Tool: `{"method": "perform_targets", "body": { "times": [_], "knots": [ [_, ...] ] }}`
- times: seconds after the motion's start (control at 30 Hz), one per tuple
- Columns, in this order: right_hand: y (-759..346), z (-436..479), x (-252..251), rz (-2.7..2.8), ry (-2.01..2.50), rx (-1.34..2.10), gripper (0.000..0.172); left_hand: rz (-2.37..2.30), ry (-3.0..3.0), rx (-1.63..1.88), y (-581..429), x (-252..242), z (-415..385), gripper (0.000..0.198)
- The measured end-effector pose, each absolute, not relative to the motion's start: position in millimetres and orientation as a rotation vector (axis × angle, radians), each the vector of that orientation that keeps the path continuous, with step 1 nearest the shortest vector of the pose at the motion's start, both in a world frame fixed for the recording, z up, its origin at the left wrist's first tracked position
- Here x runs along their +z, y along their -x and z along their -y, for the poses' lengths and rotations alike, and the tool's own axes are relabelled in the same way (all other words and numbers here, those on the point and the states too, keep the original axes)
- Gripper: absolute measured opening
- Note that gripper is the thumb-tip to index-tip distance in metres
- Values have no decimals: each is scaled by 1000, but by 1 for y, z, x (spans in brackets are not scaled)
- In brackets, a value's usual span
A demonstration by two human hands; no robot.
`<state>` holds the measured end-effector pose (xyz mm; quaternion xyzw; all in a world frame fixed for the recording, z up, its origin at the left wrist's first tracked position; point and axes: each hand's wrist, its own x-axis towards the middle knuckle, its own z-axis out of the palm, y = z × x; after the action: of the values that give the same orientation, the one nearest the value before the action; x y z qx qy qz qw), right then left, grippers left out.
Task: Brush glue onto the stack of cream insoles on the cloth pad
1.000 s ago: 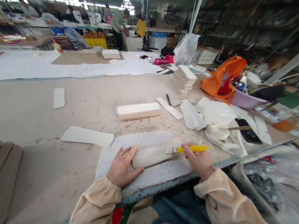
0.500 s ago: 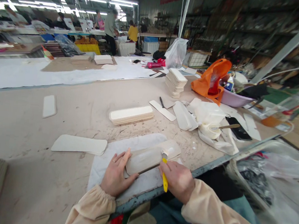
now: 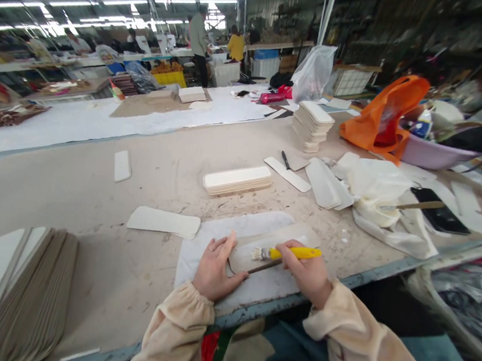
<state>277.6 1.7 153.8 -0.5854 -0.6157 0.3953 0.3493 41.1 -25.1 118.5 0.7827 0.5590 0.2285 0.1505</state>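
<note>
Our board (image 3: pixel 269 241) lies on the white sheet (image 3: pixel 191 258), coating seemingly partway done; our left hand (image 3: pixel 217 267) is spread against its left end, our right hand (image 3: pixel 306 272) pinches the brush (image 3: pixel 275 253). The leftmost stack (image 3: pixel 40 291) looks uncoated.

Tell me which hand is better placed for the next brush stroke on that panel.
Probably the right hand: it grips the yellow brush, bristles over the panel. The left hand rests at the panel's left end, seemingly steadying it.
</note>
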Motion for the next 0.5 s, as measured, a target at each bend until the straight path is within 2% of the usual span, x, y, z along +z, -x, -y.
{"method": "perform_targets", "body": {
  "times": [0.17, 0.37, 0.5],
  "knots": [
    [-314, -10, 172, 1585, 1666, 663, 33, -1602, -2229, 673, -42, 118, 25, 104],
    [-261, 8, 170, 1506, 1379, 1192, 35, -1615, -2218, 681, -42, 119, 26, 108],
    [-245, 6, 157, 1602, 1363, 1202, 31, -1612, -2208, 684, -42, 118, 26, 108]
  ]
}}
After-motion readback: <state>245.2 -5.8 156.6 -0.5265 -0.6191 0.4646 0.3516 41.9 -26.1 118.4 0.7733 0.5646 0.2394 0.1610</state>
